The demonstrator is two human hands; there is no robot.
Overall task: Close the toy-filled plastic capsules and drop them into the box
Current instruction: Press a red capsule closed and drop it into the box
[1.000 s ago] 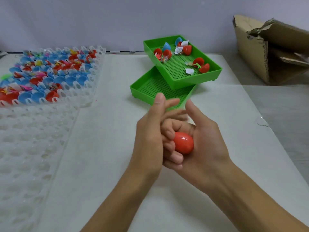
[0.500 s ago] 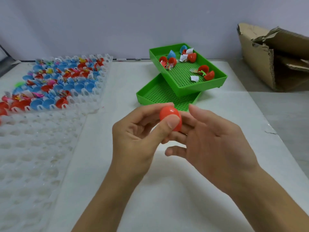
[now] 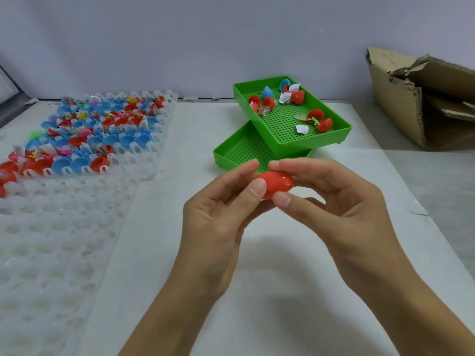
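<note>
Both hands, left hand [image 3: 213, 222] and right hand [image 3: 341, 209], pinch one closed red capsule [image 3: 276, 183] above the table's [image 3: 180, 253] middle, before the green trays [image 3: 231, 152].

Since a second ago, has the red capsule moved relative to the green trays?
Yes. The red capsule has risen toward the lower green tray, now pinched between left hand and right hand just before its near edge.

Bright, even light; soft shadows beneath the hands; wide-angle edges bend.
</note>
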